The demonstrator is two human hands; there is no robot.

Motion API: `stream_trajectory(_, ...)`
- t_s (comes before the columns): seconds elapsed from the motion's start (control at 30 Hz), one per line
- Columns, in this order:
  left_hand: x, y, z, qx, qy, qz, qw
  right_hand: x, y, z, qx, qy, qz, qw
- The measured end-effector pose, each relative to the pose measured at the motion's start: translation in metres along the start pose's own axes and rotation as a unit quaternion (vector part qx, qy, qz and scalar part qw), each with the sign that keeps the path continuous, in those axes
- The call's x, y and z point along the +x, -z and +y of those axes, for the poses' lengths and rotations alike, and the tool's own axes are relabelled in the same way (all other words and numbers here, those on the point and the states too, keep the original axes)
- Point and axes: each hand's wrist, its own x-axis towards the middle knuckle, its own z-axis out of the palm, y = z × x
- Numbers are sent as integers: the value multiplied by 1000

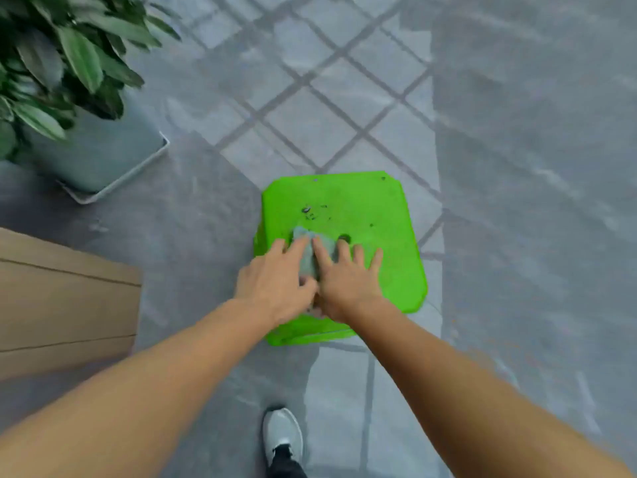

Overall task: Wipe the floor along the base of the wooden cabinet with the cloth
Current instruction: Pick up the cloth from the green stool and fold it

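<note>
1. One cloth (308,251), small, pale grey-green and crumpled, lies on the top of one bright green stool (362,208), toward the stool's near-left part.
2. Two bare hands rest on the cloth, side by side and touching each other. The left hand (272,284) has its fingers stretched forward over the cloth's left side; the right hand (344,281) lies flat with fingers spread, its index finger on the cloth and the others on the green surface. Neither hand is closed around the cloth; both press on it with loose, extended fingers.
3. Several dark specks and one dark round spot mark the stool's top just beyond the fingers.
4. One wooden cabinet (65,301), light brown with two thin seams across it, shows at the left edge, well apart from the stool.
5. One potted plant (51,63) with long green leaves stands in a pale square planter (103,157) at upper left.
6. One grey and white shoe (282,434) is on the grey floor (517,201) at the bottom.
7. No writing or brand can be read anywhere.
</note>
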Motion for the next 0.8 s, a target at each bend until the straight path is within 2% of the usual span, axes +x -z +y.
stream_trajectory(0.1,25,-46,-15,-29,-1,133,991,21,-50,7,32,-36,183,982)
stream_trajectory(0.17,30,-69,-21,-34,-8,220,975,23,-66,6,59,-47,266,961)
stream_trajectory(0.27,32,-86,-38,-143,-58,314,937,21,-78,-18,128,-42,332,934)
stream_trajectory(0.33,21,-94,-60,-285,-87,312,902,7,-90,-48,182,-5,346,920)
stream_trajectory(0.43,-22,-122,-118,-448,-15,309,839,-19,-126,-105,214,127,318,915)
stream_trajectory(0.53,-67,-157,-190,-498,140,313,796,-23,-179,-166,322,189,194,907)
stream_trajectory(0.6,-82,-182,-244,-458,234,304,802,-6,-222,-205,378,187,92,902)
stream_trajectory(0.67,-75,-206,-301,-437,267,284,811,31,-267,-240,387,185,23,903)
stream_trajectory(0.8,-23,-266,-399,-379,275,276,839,149,-361,-289,333,249,8,909)
